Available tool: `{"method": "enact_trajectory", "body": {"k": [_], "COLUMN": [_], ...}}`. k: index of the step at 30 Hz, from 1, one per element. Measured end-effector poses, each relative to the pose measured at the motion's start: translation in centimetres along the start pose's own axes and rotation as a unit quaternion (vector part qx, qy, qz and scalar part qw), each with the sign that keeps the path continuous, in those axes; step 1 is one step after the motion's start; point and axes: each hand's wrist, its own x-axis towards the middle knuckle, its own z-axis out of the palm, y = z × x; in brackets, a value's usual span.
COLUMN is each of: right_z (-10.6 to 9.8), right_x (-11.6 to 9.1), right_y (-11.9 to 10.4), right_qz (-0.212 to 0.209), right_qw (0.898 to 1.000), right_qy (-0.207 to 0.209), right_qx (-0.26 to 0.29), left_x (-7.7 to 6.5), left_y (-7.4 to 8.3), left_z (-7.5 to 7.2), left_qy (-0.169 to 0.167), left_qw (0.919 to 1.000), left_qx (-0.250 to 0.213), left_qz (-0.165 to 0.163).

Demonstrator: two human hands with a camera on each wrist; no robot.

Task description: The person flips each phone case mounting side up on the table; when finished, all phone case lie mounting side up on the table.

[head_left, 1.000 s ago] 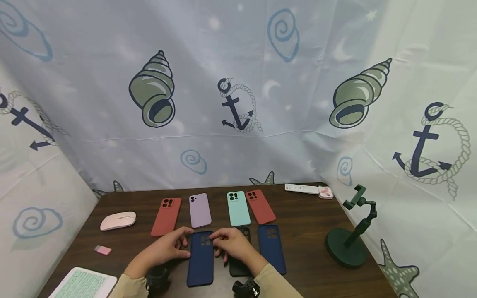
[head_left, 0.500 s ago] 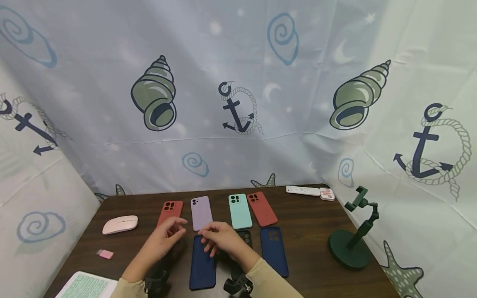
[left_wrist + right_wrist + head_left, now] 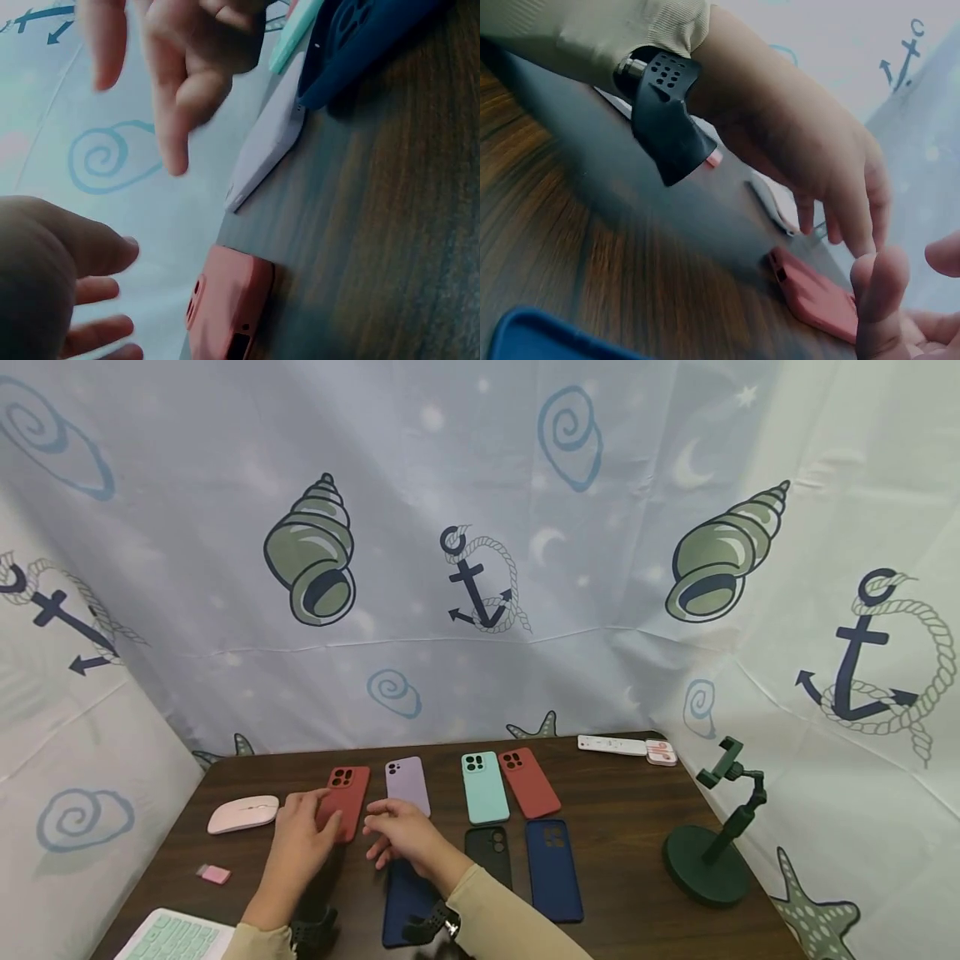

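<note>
My left hand (image 3: 296, 835) is over the left side of the left red phone case (image 3: 348, 797), its thumb and fingers spread and holding nothing. In the left wrist view, that hand (image 3: 45, 270) hovers apart from the same red case (image 3: 225, 300). My right hand (image 3: 411, 835), fingers loosely bent with nothing in them, hangs above the left dark blue phone case (image 3: 407, 910). Hand and wrist cover the upper part of that blue case. A lilac phone case (image 3: 407, 783) lies just beyond the right hand, its lower end near the fingers.
A mint case (image 3: 485, 787), another red case (image 3: 529, 783), a black case (image 3: 489, 857) and a second blue case (image 3: 554, 870) lie to the right. A mouse (image 3: 243, 814), pink USB stick (image 3: 214, 873) and keyboard (image 3: 176, 937) are left. A green stand (image 3: 708, 864) rises at right.
Both hands have left the left blue case. My left hand has moved up and left to the left red case; the right has followed leftward, uncovering more of the black case.
</note>
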Motion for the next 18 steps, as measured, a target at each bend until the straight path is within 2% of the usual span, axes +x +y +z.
{"method": "enact_trajectory", "body": {"k": [3,8,18], "right_z": [0.7,1.4,1.5], "right_x": [0.3,1.0,1.1], "right_y": [-0.1,0.0,0.7], "right_qz": [0.016,0.046,0.114], "right_qw": [1.000,0.999,0.990], "right_qy": [0.000,-0.001,-0.062], "right_qx": [0.006,0.013,0.046], "left_x": [-0.2,-0.2,-0.4], "left_y": [-0.3,-0.7,-1.0], "left_z": [0.2,0.6,1.3], "left_qy": [-0.032,-0.080,-0.128], "left_qw": [0.9992,0.9963,0.9896], "left_qx": [0.010,0.012,0.037], "left_qz": [-0.019,-0.029,-0.054]}}
